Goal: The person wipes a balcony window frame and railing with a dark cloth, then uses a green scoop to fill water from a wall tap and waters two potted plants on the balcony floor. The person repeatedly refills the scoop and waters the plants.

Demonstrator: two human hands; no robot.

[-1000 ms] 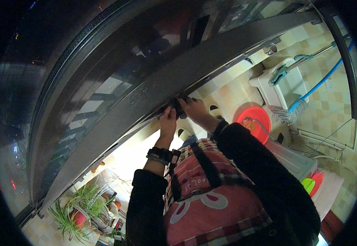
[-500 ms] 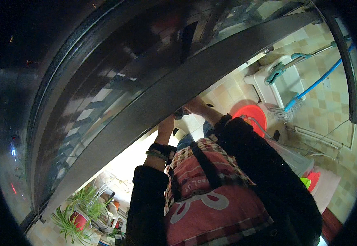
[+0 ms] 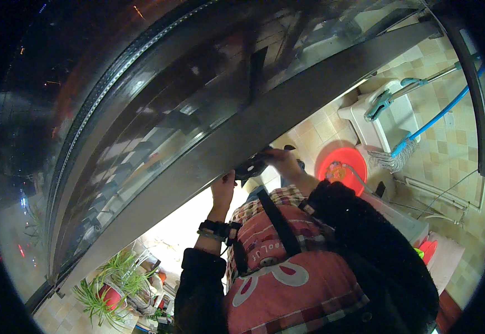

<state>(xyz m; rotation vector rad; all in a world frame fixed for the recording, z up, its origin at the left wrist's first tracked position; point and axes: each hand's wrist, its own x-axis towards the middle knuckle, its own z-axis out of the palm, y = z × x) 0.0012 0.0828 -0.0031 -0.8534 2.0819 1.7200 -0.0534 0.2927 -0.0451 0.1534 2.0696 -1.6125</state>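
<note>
A black object (image 3: 250,168) of unclear kind, rounded and dark, is beneath the lower edge of a dark grey window frame (image 3: 209,158). My right hand (image 3: 282,161) has its fingers closed on the right end of it. At its left end my left hand (image 3: 223,189) is raised close to the frame, fingers bent together. What those fingers hold, if anything, is hidden. A dark band with a small box (image 3: 220,230) circles my left wrist. Beyond the frame the glass (image 3: 159,128) shows reflections and night darkness.
To the right are a red basin (image 3: 343,170), a white tub (image 3: 384,117), a mop with a blue handle (image 3: 401,153) and a green-and-grey pole (image 3: 398,92). Lower left stand a green potted plant (image 3: 111,278) and clutter. A pink checked apron (image 3: 292,250) covers my front.
My right hand has shifted slightly right and down, and more of the black object shows between my hands. My left hand has come lower, its fingers now visible below the frame.
</note>
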